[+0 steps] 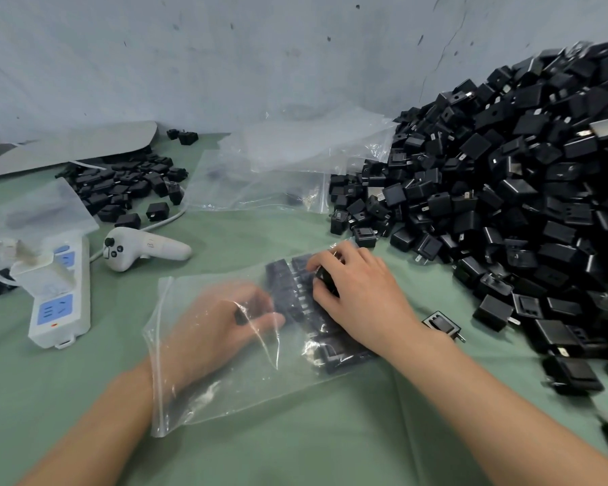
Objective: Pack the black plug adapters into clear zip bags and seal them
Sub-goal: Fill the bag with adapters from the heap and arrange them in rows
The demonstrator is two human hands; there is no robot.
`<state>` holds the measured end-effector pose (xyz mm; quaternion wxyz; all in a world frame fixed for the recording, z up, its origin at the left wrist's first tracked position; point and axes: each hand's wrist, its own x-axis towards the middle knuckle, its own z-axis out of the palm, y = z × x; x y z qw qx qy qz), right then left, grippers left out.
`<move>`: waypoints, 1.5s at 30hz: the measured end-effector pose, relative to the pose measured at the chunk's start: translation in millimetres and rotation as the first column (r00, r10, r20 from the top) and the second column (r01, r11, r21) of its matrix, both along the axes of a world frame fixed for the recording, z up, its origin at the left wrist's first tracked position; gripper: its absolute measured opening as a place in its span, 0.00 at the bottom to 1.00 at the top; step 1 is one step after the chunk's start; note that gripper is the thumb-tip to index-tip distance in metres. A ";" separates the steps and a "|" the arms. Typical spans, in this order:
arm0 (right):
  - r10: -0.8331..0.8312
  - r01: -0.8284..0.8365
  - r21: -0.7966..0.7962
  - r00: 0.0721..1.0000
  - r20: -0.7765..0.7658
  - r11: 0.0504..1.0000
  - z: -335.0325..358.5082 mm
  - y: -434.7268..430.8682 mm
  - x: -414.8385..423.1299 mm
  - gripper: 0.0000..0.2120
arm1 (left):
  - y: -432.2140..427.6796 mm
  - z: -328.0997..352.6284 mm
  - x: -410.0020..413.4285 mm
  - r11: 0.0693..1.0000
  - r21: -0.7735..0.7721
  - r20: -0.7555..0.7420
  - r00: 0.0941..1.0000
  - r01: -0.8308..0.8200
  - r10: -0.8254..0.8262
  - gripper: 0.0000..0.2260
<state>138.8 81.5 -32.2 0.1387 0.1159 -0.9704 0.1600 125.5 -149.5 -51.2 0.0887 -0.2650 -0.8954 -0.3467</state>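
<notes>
- Head view: a person is packing black adapters (297,303) in rows into a clear zip bag (225,387), which is lying flat on the green tabletop (295,450) directly in front of them.
- The bag's long axis is running left to right, with its zip mouth facing left and its packed end pointing toward the loose pile (506,187) on the right.
- The left hand (218,331) is reaching inside through the mouth; blur is hiding whether it is gripping anything.
- The right hand (358,292), nearer the pile, is pinching one adapter (325,280) at the bag's far end.
</notes>
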 end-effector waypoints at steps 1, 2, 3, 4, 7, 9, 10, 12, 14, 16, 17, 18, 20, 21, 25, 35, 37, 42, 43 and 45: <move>0.002 -0.002 -0.005 1.000 0.001 1.000 -0.2 0.1 -0.4 0.12 | 2.0 0.0 2.0 1.000 0.008 0.013 1.000 -0.010 0.009 0.12; 0.004 -0.004 -0.014 1.000 0.003 1.000 -0.4 0.4 -0.4 0.12 | 3.8 0.0 3.4 1.000 0.006 0.018 1.000 -0.014 0.013 0.10; 0.006 -0.006 -0.025 1.000 0.005 1.000 -0.6 0.6 -0.5 0.12 | 5.3 0.8 3.9 1.000 -0.010 0.020 1.000 -0.010 0.011 0.10; 0.009 -0.009 -0.037 1.000 0.004 0.999 -0.8 1.0 -0.3 0.13 | 5.9 2.0 3.6 1.000 -0.030 0.022 1.000 -0.004 0.005 0.09; 0.018 -0.019 -0.072 1.000 -0.013 0.997 -1.3 2.3 -0.5 0.15 | 2.7 9.8 3.2 0.997 -0.070 0.037 0.999 0.033 -0.031 0.10; 0.020 -0.021 -0.118 1.000 -0.008 0.993 -1.3 2.7 -0.4 0.18 | -4.8 13.3 4.0 0.998 -0.069 0.027 1.000 0.013 -0.011 0.14; 0.018 -0.019 -0.148 1.000 -0.005 0.989 -1.4 3.1 -0.2 0.19 | -10.5 15.7 5.5 0.998 -0.050 0.038 0.999 -0.030 0.032 0.11; 0.009 -0.010 -0.215 1.000 -0.006 0.977 -2.1 4.3 -0.5 0.20 | -27.9 21.3 9.6 0.993 -0.001 0.068 0.990 -0.121 0.121 0.06; -0.009 0.009 -0.324 1.000 -0.001 0.946 -0.7 6.9 -1.1 0.20 | -50.5 26.7 16.8 0.974 -0.004 0.137 0.965 -0.226 0.225 0.06; -0.021 0.025 -0.460 1.000 0.014 0.887 4.7 8.9 -1.4 0.19 | -73.3 34.9 26.1 0.917 0.043 0.184 0.905 -0.397 0.383 0.06; -0.018 0.016 -0.502 1.000 0.000 0.865 9.2 8.8 -1.0 0.20 | -81.5 40.1 30.5 0.874 0.127 0.177 0.878 -0.468 0.445 0.07; -0.006 -0.008 -0.524 1.000 -0.026 0.851 14.2 7.2 0.6 0.22 | -85.7 46.4 35.0 0.829 0.224 0.168 0.858 -0.513 0.485 0.09; 0.050 -0.089 -0.547 0.995 -0.086 0.832 26.4 -2.9 8.0 0.28 | -74.1 62.8 46.4 0.790 0.360 0.181 0.868 -0.497 0.463 0.10; 0.096 -0.148 -0.556 0.988 -0.121 0.818 32.2 -11.3 13.7 0.30 | -59.9 70.7 54.0 0.815 0.376 0.194 0.898 -0.441 0.396 0.07; 0.232 -0.360 -0.511 0.926 -0.298 0.781 41.4 -42.5 36.5 0.33 | 1.8 82.9 80.1 0.877 0.415 0.298 0.947 -0.244 0.123 0.07; 0.287 -0.357 -0.418 0.932 -0.223 0.835 37.7 -45.7 39.4 0.43 | -24.8 81.9 74.5 0.795 0.466 0.351 0.906 -0.389 0.238 0.08; 0.184 -0.236 -0.451 0.970 -0.156 0.861 31.9 -28.5 28.4 0.42 | -64.6 71.9 67.0 0.745 0.360 0.392 0.816 -0.561 0.425 0.08; 0.033 -0.035 -0.303 0.999 -0.011 0.952 9.4 6.7 3.7 0.27 | -110.4 41.9 73.4 0.793 0.094 0.535 0.702 -0.602 0.470 0.08; 0.033 -0.031 -0.242 0.999 0.006 0.970 6.3 8.9 1.9 0.25 | -105.7 40.2 73.9 0.826 0.092 0.534 0.728 -0.556 0.431 0.07; 0.047 -0.043 -0.143 0.999 0.024 0.989 1.7 9.5 -1.1 0.21 | -91.2 38.6 74.3 0.893 0.094 0.520 0.787 -0.440 0.333 0.06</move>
